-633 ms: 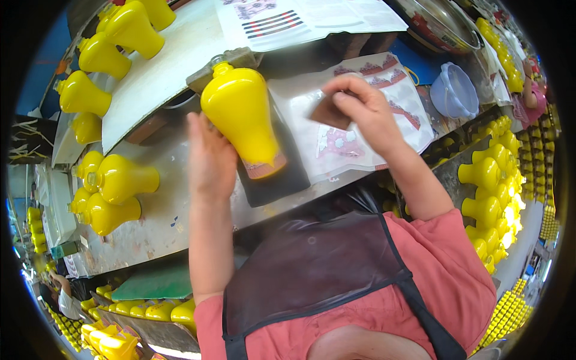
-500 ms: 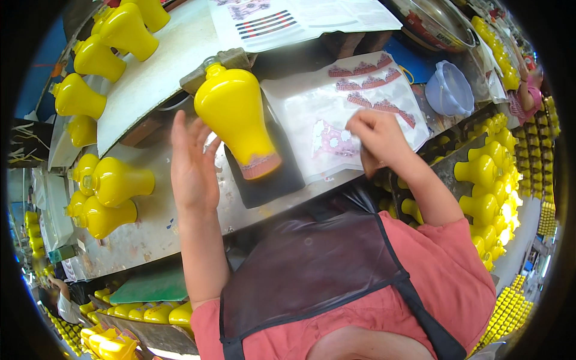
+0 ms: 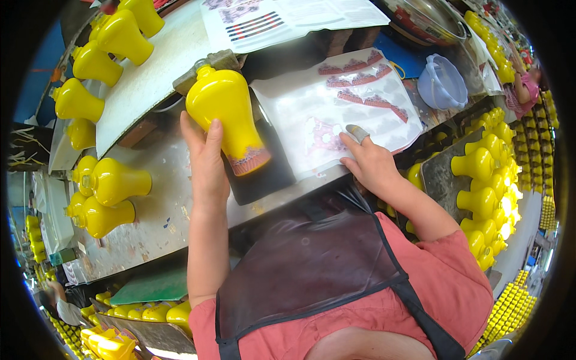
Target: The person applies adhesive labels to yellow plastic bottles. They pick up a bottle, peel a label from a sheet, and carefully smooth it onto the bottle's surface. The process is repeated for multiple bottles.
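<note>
A glossy yellow vase (image 3: pixel 223 105) leans over a black pad (image 3: pixel 273 159), its narrow neck against a dark block (image 3: pixel 223 60). Round its narrow base runs a pink lace-patterned band (image 3: pixel 249 161). My left hand (image 3: pixel 209 159) grips the vase's left side, thumb across its front; the other fingers are partly hidden behind it. Beside the pad lies a white sheet of printed decals (image 3: pixel 288 102), with pink lace strips and a lilac floral piece (image 3: pixel 323 135). My right hand (image 3: pixel 373 162), a grey cover on one finger, rests with fingers apart at that floral piece.
More yellow vases (image 3: pixel 123 181) stand on the bench at left and on a white board (image 3: pixel 159 72). A pale blue bucket (image 3: pixel 442 84) and a metal basin (image 3: pixel 429 21) are at the back right. Vases crowd a rack (image 3: pixel 483 180) at right. Another person works at far right.
My left hand has moved in from beside the vase and closed on it. My right hand has gone from curled above the sheet to fingers spread on the floral piece.
</note>
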`<state>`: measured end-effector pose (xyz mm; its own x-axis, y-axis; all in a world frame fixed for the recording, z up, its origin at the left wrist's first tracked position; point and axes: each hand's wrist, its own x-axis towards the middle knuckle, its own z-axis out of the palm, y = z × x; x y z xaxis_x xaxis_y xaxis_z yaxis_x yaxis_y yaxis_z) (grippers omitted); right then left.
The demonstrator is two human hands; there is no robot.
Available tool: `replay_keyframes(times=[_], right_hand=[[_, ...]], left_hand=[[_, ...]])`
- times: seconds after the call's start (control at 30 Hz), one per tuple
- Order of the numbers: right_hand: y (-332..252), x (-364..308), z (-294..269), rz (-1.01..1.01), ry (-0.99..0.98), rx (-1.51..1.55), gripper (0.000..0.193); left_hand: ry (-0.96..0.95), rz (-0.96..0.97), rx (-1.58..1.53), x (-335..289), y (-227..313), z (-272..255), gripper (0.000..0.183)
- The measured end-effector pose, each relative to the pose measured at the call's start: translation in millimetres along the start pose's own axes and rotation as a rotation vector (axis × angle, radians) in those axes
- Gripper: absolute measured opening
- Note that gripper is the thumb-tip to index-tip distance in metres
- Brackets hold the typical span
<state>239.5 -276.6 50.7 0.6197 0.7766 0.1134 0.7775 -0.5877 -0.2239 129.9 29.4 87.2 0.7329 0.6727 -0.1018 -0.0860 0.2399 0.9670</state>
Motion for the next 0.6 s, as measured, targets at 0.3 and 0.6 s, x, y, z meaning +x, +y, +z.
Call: replay_keyframes(times=[0.3,0.6], right_hand=[[5.1,-21.4,1.4,-0.074,-0.140,-0.054,0.066],[13.9,-36.0,16.6,-0.144,-0.013,-0.065,0.045]], left_hand=[[0.101,0.195,0.187,-21.6,2.5,-0.7,0.065],[0.069,0.373,0.281,-36.4,8.1,-5.6,0.067]])
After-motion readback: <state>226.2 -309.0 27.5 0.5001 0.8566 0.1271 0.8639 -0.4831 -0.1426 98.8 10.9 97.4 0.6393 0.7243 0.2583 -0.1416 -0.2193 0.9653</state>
